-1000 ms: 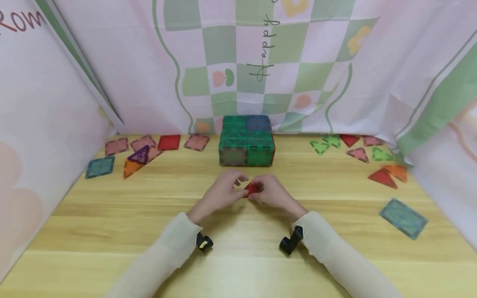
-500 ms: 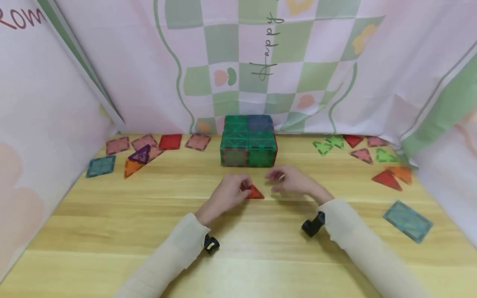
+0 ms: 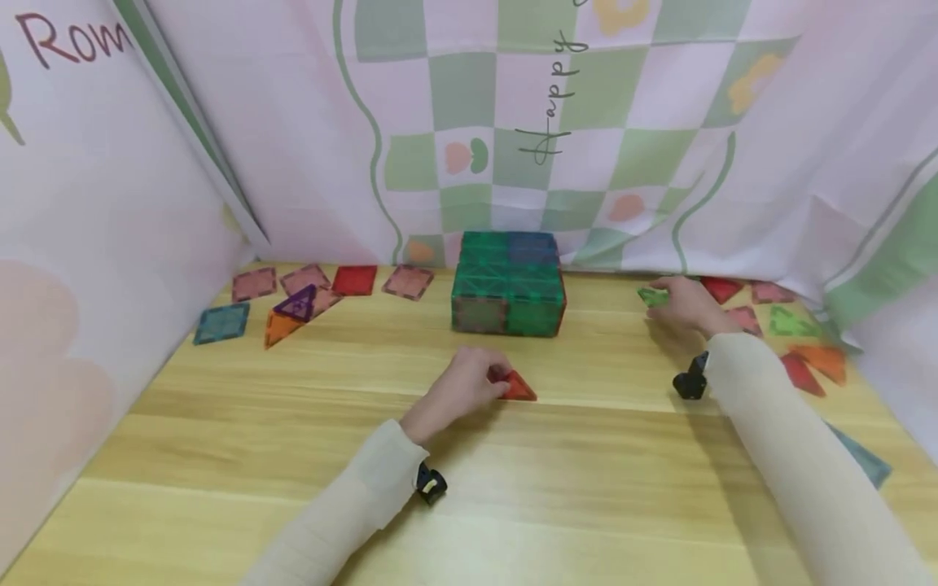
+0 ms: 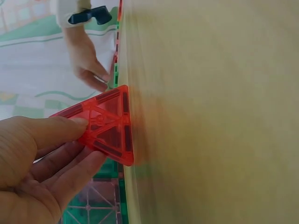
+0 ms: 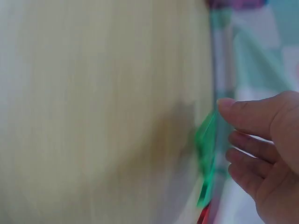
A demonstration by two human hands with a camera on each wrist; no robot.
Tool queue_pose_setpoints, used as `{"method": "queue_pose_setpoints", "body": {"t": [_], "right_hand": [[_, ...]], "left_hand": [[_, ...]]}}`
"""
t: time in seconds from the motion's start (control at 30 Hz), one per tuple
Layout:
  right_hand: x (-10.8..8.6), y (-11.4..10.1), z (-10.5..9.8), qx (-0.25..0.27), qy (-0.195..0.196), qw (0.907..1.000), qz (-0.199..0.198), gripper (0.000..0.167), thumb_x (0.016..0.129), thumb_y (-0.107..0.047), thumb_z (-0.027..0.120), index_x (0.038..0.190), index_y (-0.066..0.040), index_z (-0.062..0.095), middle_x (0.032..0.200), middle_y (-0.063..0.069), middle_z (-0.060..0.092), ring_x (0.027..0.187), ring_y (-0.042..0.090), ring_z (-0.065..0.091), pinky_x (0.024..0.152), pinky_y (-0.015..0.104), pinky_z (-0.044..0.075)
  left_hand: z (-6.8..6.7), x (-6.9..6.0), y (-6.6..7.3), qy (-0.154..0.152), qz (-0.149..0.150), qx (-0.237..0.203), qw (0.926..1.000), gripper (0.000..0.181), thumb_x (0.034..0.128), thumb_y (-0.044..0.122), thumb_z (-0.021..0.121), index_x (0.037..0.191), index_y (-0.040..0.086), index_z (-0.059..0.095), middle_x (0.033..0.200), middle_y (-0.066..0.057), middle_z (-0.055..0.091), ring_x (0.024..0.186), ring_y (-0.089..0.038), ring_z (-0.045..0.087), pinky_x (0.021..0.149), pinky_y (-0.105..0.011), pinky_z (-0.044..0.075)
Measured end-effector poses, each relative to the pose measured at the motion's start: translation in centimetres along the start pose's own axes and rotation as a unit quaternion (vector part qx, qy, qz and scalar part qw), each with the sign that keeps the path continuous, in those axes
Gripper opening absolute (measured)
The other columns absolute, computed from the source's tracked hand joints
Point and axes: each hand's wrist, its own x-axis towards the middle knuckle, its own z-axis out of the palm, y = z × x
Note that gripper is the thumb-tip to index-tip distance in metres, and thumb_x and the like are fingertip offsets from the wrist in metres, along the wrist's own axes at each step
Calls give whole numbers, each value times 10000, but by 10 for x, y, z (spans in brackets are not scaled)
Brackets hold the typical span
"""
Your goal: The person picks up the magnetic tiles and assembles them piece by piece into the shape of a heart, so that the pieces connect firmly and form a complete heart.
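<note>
Both hands are at work: the left hand pinches the red triangle between thumb and fingers, while the right hand reaches to a green triangle, its thumb and fingers parted around it; whether they touch it, I cannot tell. Beyond the hands, and between them from side to side, stands the box, built mostly of green tiles. To its left lie a pink square, a red square, a purple triangle partly over an orange triangle, and a blue square. On the far right, the right hand and forearm partly cover the tiles there; a blue rectangle shows only in part past the right sleeve. The left forearm slants inward, so its hand is just in front of the box, holding the red triangle tilted up, one edge at or just above the table; the right arm stretches forward to the back edge. Each wrist carries a small black camera. Light wood grain marks the table, and a pale printed cloth hangs behind it.
</note>
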Motion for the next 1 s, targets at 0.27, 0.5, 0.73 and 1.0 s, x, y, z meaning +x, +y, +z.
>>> {"method": "queue_pose_setpoints", "body": {"t": [0.27,0.5,0.73,1.0], "right_hand": [[-1,12,0,-477,-194,9987,-34,653,814,-140,685,1301,188,399,1264,424,441,1148,572,424,997,641,328],[-5,8,2,-370,-505,9980,85,698,825,-234,676,1257,238,395,1267,471,388,1196,607,301,1040,655,252],[-15,-5,8,784,-578,9946,367,720,725,-136,765,1211,173,332,1182,388,428,1084,483,422,975,607,341],[-27,-23,16,986,14,9951,37,595,740,-73,759,1181,105,401,1188,370,469,1110,499,454,992,617,333]], "left_hand": [[-1,-1,0,83,124,105,9998,60,844,47,696,896,38,724,847,-67,715,767,-143,649,681,-191,511],[2,-1,0,45,85,152,9998,70,845,46,695,907,34,725,854,-74,714,766,-150,643,680,-197,511],[3,-1,1,22,67,270,9996,83,844,54,697,920,39,726,864,-64,712,773,-135,635,689,-194,505],[2,-2,3,37,104,336,9994,92,847,58,694,931,35,725,880,-70,713,790,-147,640,705,-210,515]]}}
